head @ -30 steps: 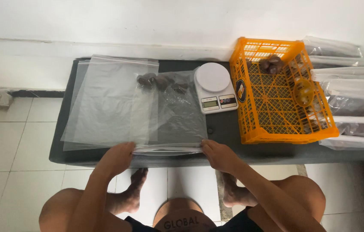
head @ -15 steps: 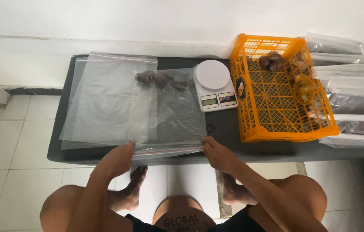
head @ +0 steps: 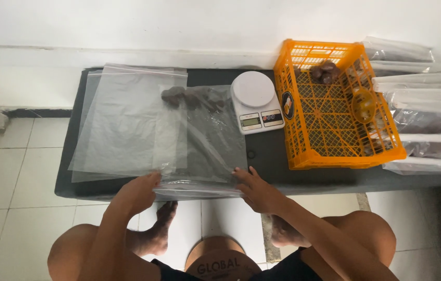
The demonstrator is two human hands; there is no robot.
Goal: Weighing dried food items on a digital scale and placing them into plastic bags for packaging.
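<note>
L hand and R hand sit at the near edge of the dark table, each w/ fingers clamped on a corner of the clear bag. Bag lies flat, mouth toward the person, long axis running near-to-far, dark lumps bunched at its far end. Stack of empty bags just left, partly under it. Further back a white scale, then an orange crate w/ filled bags on the right.
</note>
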